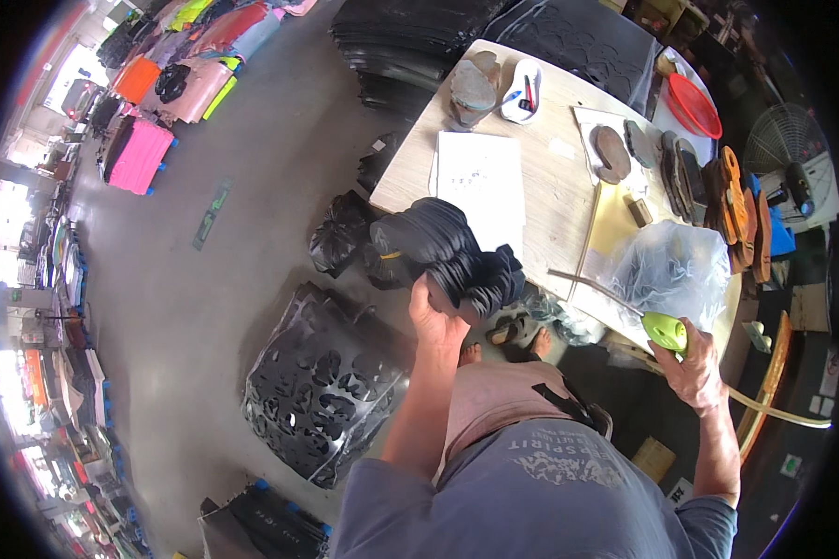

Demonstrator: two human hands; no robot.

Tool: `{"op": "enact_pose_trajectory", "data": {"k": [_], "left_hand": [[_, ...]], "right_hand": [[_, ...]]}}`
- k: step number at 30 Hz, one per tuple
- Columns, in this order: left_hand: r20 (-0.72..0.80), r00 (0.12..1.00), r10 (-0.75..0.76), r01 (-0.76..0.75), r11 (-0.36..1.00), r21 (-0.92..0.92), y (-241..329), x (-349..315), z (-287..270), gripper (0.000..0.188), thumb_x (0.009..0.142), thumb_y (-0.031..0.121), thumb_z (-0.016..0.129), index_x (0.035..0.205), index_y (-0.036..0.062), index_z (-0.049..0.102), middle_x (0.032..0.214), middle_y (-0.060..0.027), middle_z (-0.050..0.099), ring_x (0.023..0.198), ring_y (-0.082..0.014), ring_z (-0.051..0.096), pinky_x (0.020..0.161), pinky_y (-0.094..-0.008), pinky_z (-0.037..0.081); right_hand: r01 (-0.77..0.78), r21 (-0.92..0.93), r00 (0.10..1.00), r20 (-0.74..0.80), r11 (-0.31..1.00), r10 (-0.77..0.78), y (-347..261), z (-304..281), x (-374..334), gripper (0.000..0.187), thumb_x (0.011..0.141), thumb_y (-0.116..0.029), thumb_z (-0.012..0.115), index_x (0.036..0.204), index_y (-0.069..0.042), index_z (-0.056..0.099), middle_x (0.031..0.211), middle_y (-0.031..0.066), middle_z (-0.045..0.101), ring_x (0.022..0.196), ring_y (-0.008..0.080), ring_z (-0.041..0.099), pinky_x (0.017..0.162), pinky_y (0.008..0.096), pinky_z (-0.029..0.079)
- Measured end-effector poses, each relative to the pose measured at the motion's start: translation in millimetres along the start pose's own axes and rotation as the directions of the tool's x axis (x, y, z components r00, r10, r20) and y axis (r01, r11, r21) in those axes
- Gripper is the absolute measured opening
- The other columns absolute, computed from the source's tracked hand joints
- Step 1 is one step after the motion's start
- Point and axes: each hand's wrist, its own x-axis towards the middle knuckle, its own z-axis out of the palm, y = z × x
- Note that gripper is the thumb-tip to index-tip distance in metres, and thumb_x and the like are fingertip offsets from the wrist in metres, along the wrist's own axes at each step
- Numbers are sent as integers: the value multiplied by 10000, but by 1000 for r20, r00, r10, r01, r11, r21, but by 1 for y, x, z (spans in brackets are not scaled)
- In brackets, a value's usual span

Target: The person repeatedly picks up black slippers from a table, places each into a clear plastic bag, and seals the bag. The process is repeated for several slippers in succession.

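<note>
Black sole cutouts [457, 256], stacked in a fanned bundle, held up at the near left edge of the desk [550, 186], above the floor gap. Gripped from below by the left hand [435, 321], fingers wrapped tight around the stack's near end. Yellow band visible around the far left part of the stack. To the right, green-handled air blow gun [665, 331] clasped in the right hand [694, 368], fingers closed around the handle, long thin nozzle reaching left toward the bundle, yellowish hose trailing off right. Just beyond the gun, clear plastic bag [671, 270] lying on the desk's near right corner. Farther back on the desk: white paper sheet [480, 182], brown shoe soles [611, 154], white tray [522, 93] with pens. On the floor at left, black punched-out rubber sheet [322, 387].
</note>
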Motion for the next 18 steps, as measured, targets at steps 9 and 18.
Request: {"op": "enact_pose_trajectory", "data": {"k": [9,18], "left_hand": [[323,946,-6,-323,4,946,73,4,32,742,767,56,817,1425,25,474,1251,-132,646,1136,-239,637,986,-366,508],[439,866,-239,-485,-186,855,53,11,46,703,736,22,806,1378,13,519,1282,-153,643,1147,-288,655,1001,-399,508]], "right_hand": [[221,-296,972,-15,929,-236,-11,-29,29,499,818,-171,838,1251,-25,638,1017,177,679,854,334,661,763,418,488],[31,46,991,130,998,-37,-47,-37,51,286,832,-123,797,1056,-21,649,784,172,698,708,379,693,655,424,541]]}}
